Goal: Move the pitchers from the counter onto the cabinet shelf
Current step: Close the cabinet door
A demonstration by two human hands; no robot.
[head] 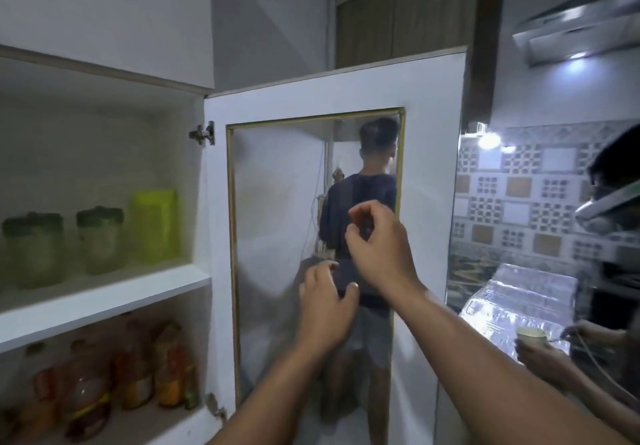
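Note:
Two pale pitchers with dark green lids (34,250) (101,240) stand on the upper cabinet shelf (104,297), beside a yellow-green pitcher (156,224) at the shelf's right end. My left hand (325,306) and my right hand (377,247) are both raised in front of the open cabinet door (311,105), to the right of the shelf. Each hand is empty with its fingers loosely curled and apart. Neither hand touches a pitcher.
The lower shelf holds several bottles with orange labels (131,368). Through the door's glass pane a person (360,222) stands with their back turned. At the right another person's hand holds a small cup (531,337) near a foil-covered counter (519,299). A range hood (581,28) hangs above.

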